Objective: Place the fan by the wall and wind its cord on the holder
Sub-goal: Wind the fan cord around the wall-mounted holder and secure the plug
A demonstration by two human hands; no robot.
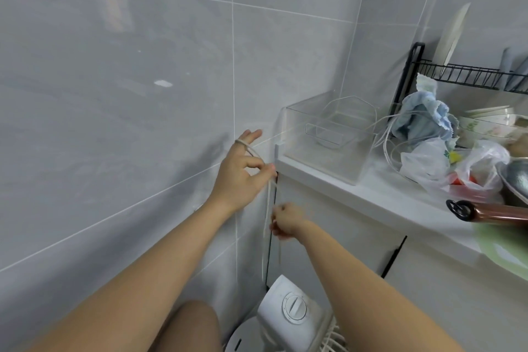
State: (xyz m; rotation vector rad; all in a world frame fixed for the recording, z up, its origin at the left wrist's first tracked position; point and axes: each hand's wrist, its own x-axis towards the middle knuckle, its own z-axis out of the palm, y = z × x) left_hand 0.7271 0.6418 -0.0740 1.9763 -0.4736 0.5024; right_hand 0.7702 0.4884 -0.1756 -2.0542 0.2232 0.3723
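White fan (288,320) low at the bottom centre, in the narrow gap between the grey tiled wall (114,94) and the white cabinet (343,237), seen from above: motor housing with a round dial knob (294,306) facing up toward the camera, a sliver of white grille (333,337) at its right, part of the round base at its lower left. Thin white cord (268,208) rising from the fan area almost straight up, long axis near vertical along the cabinet's front corner, taut between the two hands. Left hand (243,171) raised near the wall at countertop height, cord looped over an extended finger and pinched between thumb and a bent finger, the other fingers spread and pointing up and to the right. Right hand (285,223) lower, just beside the cabinet door edge, fingers curled closed around the cord; blurred, so exact grip hard to make out. More loops of white cord lying on the countertop (385,194) to the right, beside a clear plastic box (328,140). Further right, a blue cloth (423,120), plastic bags (445,166), stacked bowls (485,120), a black dish rack (457,74) and a pan with a copper-coloured handle (491,213). Bare knee at the bottom edge, left of the fan. Cord holder not identifiable here.
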